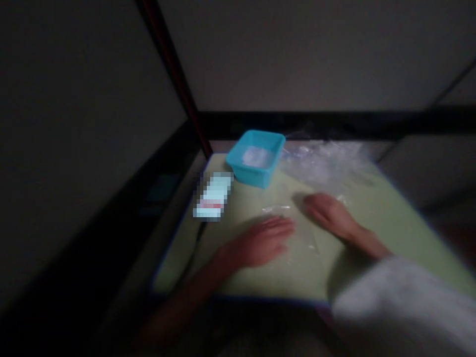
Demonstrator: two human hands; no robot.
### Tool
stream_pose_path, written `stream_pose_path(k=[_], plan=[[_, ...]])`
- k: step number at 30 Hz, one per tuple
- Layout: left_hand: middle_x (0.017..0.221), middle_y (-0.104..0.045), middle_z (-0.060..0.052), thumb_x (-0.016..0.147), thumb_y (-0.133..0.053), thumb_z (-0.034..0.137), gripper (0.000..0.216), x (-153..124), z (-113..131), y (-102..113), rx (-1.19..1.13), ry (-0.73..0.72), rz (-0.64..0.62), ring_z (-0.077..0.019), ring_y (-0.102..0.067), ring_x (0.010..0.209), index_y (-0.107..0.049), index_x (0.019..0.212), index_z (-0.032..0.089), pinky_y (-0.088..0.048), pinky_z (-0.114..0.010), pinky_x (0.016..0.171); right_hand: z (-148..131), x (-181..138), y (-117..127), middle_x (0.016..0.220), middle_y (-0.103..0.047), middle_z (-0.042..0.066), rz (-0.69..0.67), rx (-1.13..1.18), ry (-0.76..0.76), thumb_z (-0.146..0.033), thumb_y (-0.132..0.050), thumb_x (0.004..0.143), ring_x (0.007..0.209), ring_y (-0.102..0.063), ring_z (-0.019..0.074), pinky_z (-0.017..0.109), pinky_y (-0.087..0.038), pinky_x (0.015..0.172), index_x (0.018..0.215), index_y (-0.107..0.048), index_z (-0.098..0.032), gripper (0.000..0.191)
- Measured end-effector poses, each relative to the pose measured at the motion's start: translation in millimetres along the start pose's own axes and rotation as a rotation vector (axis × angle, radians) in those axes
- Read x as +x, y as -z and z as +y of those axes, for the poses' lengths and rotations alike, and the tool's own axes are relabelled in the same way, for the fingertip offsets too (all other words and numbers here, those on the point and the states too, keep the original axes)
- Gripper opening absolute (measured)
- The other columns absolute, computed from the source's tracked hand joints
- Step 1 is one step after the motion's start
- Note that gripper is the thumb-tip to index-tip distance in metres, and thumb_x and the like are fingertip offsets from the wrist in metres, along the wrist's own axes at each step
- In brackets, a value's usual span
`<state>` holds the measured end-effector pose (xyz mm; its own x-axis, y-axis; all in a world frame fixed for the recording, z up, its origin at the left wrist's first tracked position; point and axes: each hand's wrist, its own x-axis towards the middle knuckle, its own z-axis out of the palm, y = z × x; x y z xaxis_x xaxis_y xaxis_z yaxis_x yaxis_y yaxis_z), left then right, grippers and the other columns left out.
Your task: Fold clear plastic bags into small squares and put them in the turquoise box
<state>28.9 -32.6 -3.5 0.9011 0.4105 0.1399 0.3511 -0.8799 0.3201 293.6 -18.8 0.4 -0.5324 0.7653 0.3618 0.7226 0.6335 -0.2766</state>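
Observation:
A clear plastic sheet or bag (307,240) lies flat on the pale yellow-green tabletop, hard to make out except for its shiny edges. My left hand (266,242) rests palm down over its left part, fingers stretched out. Just beyond its upper right side is my right hand (327,213), with the fingers curled under and closed. Whatever is in those fingers, if anything, is hidden beneath the hand. Behind my right hand spreads a loose heap of crumpled clear plastic (327,161).
A turquoise plastic basket (251,173) holding something whitish stands at the back left of the table (256,285). In front of it lies a lit, pixelated phone-like screen (213,196), with a dark cable (195,250) running toward the near edge. Walls rise behind and left.

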Motion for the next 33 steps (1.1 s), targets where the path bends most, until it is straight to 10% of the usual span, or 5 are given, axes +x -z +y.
stream_pose_path(k=[10, 18, 25, 33], plan=[[0.149, -0.032, -0.011, 0.092, -0.049, 0.028, 0.054, -51.0, 30.6, -8.8, -0.11, 0.058, -0.057, -0.0214, -0.027, 0.139, -0.033, 0.142, 0.015, -0.026, -0.038, 0.114, -67.9, -12.7, 21.4, 0.073, -0.066, 0.0, -0.7, 0.359, 0.289, -0.026, -0.066, 0.078, 0.074, -0.06, 0.0154, 0.027, -0.044, 0.071, 0.076, -0.069, -0.021, 0.006], [0.139, -0.049, -0.007, 0.093, -0.041, 0.018, 0.037, -63.5, 24.5, -7.6, -0.257, 0.153, 0.132, -0.0176, -0.042, 0.131, -0.049, 0.13, 0.018, -0.036, -0.035, 0.109, -77.5, -26.9, 15.3, 0.067, -0.066, 0.002, -0.724, 0.18, 0.319, -0.011, -0.054, 0.072, 0.064, -0.058, 0.0159, 0.029, -0.043, 0.067, 0.072, -0.069, -0.019, 0.016], [0.137, -0.051, -0.006, 0.094, -0.045, 0.029, 0.035, -68.5, 6.8, -0.9, -0.414, 0.225, 0.169, -0.0198, -0.042, 0.131, -0.052, 0.128, 0.023, -0.035, -0.041, 0.109, -71.8, -23.4, 21.1, 0.075, -0.065, 0.002, -0.816, 0.474, 0.191, -0.008, -0.054, 0.063, 0.071, -0.058, 0.0154, 0.026, -0.045, 0.068, 0.076, -0.065, -0.018, 0.02], [0.14, -0.047, -0.01, 0.063, -0.077, 0.053, 0.085, -75.6, -4.2, -7.7, -0.358, 0.124, 0.129, -0.0276, -0.041, 0.131, -0.044, 0.136, 0.023, -0.033, -0.044, 0.11, -50.9, -9.3, 27.8, 0.071, -0.058, 0.003, -0.7, 0.992, 0.083, -0.016, -0.057, 0.072, 0.067, -0.054, 0.0133, 0.026, -0.045, 0.064, 0.076, -0.059, -0.014, 0.004]])
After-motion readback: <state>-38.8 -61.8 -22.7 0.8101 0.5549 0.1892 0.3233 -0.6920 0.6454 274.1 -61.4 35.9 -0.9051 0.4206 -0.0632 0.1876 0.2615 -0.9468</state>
